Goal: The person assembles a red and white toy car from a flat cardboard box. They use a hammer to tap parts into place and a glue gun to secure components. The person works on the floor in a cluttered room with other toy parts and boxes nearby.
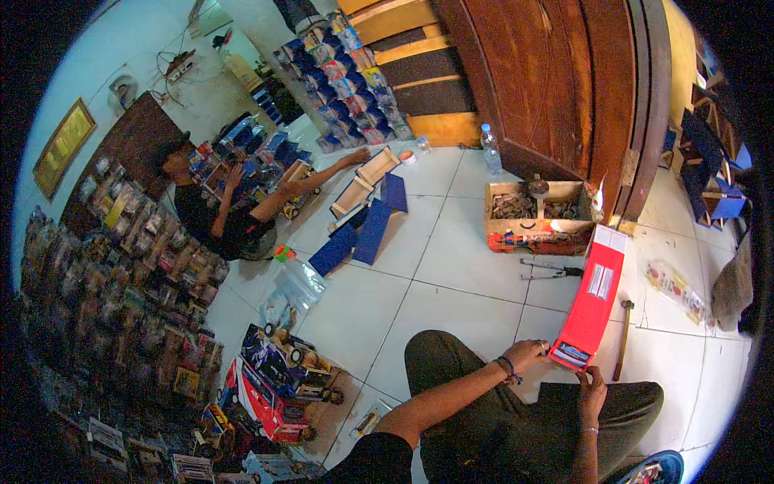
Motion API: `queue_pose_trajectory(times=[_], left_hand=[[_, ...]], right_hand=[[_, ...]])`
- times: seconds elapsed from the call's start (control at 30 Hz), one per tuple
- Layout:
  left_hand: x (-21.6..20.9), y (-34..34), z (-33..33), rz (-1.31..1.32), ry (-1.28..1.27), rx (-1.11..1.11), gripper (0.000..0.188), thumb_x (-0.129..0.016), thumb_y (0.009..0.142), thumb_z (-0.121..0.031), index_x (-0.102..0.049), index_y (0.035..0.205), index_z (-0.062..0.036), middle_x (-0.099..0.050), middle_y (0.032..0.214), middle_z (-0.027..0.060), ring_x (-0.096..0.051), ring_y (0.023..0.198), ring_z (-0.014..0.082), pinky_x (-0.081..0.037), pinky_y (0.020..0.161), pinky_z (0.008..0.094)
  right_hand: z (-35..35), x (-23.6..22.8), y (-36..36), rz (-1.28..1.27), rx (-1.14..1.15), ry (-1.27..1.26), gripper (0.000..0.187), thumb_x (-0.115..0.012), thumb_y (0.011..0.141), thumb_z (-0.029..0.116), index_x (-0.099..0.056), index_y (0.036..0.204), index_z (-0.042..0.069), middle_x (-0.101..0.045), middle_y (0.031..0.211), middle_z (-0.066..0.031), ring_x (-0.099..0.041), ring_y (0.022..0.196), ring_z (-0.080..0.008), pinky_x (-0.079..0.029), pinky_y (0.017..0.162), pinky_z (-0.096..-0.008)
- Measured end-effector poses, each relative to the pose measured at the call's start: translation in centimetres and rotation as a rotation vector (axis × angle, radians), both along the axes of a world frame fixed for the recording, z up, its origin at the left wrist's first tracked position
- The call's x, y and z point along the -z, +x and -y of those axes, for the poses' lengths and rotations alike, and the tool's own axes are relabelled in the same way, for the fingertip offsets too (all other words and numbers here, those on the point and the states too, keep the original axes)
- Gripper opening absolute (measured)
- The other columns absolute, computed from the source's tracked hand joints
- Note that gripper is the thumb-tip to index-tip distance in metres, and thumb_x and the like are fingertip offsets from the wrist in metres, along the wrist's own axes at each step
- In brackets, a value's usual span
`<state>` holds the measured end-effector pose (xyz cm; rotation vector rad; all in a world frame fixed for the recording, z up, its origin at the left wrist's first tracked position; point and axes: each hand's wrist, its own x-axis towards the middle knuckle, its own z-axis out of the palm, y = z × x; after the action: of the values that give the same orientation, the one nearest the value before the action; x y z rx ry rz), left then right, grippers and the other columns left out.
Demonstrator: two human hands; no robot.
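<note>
A long red box-shaped toy vehicle body lies lengthwise in front of me at the right, with a white far end and a pale panel on top. Its near end carries a small picture panel. My left hand grips the near left corner, fingers closed at the edge. At the near end, my right hand pinches the lower right edge with its fingertips. Just left of the body lie dark-handled pincers, and a hammer with a wooden handle rests to its right.
Beyond stands a wooden box of small parts, with a water bottle behind it. Blue panels and wooden trays lie ahead. Finished toy trucks stand at my left. A co-worker sits far left, arm outstretched. Plastic bags lie between us.
</note>
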<state>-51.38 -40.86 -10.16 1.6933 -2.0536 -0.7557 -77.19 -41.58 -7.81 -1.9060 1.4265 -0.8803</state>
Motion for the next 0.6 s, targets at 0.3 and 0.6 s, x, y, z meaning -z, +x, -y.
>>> queue_pose_trajectory(times=[0.3, 0.6], left_hand=[[0.7, 0.0, 0.4, 0.114, -0.209, 0.048, 0.024, -0.058, 0.091, -0.032, -0.061, 0.097, -0.0096, -0.067, 0.082, 0.0143, -0.067, 0.078, 0.0357, -0.055, 0.069, 0.0477], [1.6, 0.1, 0.6, 0.168, -0.339, 0.106, 0.03, -0.063, 0.086, -0.037, -0.063, 0.088, -0.0075, -0.067, 0.074, 0.0144, -0.068, 0.072, 0.0322, -0.055, 0.066, 0.0442]], right_hand=[[-0.2, -0.9, 0.2, -0.023, 0.029, 0.051, 0.015, -0.067, 0.089, 0.013, -0.059, 0.097, 0.003, -0.066, 0.088, -0.0169, -0.063, 0.075, -0.0341, -0.047, 0.067, -0.0423], [-0.1, 0.2, 0.0, -0.047, 0.018, -0.08, 0.01, -0.066, 0.087, 0.007, -0.06, 0.092, 0.001, -0.065, 0.083, -0.0175, -0.063, 0.073, -0.0353, -0.048, 0.066, -0.0414]])
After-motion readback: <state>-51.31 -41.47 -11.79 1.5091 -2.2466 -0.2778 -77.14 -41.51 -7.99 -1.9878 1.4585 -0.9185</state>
